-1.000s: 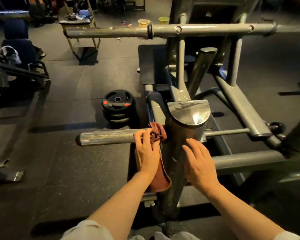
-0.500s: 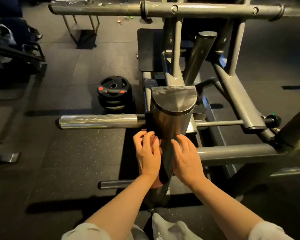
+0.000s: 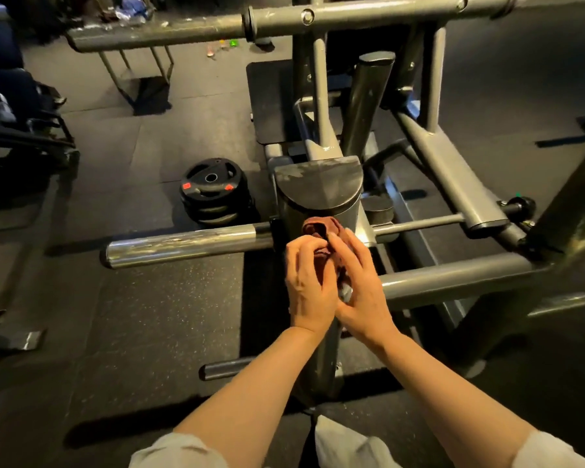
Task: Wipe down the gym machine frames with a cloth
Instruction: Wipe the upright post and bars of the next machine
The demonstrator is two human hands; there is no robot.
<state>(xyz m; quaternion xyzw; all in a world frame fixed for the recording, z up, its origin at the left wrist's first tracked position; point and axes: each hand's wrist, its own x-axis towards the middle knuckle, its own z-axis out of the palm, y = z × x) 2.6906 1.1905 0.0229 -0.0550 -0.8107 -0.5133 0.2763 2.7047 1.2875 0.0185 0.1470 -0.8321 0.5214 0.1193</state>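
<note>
Cloth (image 3: pixel 321 231), dark reddish-brown and bunched into folds, sits against the grey upright post (image 3: pixel 318 211) of the gym machine just below its flat cap, gripped between the curled fingers of the left hand (image 3: pixel 309 282) and right hand (image 3: pixel 360 285).
</note>
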